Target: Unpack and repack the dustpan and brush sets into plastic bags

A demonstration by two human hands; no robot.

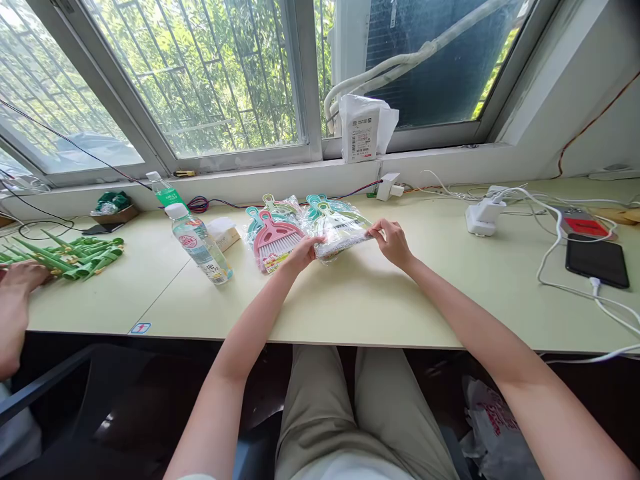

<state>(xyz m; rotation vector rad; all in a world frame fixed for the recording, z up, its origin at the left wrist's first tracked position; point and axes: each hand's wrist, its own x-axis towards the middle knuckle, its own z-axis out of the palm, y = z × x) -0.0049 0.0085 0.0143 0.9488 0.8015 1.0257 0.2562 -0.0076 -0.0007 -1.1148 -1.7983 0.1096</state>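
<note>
Basically just pinching a plastic-wrapped pale-green dustpan-and-brush set (344, 233) by its near corners with left hand (303, 255) and right hand (393, 243), over the desk (360, 307), right beside the pink dustpan-and-brush set (274, 240).

I'm sitting at a pale table (400, 313) | pink-marked bottle (200, 247) is standing on it | green-labelled bottle (170, 195) is standing just behind that bottle | green stalks (80, 257) are lying well to its left | white packet (224, 235) is sitting just right of it | bagged dustpan-and-brush sets (276, 239) are lying farther right | white adapter (483, 217) and black phone (597, 260) are resting far right of it
</note>
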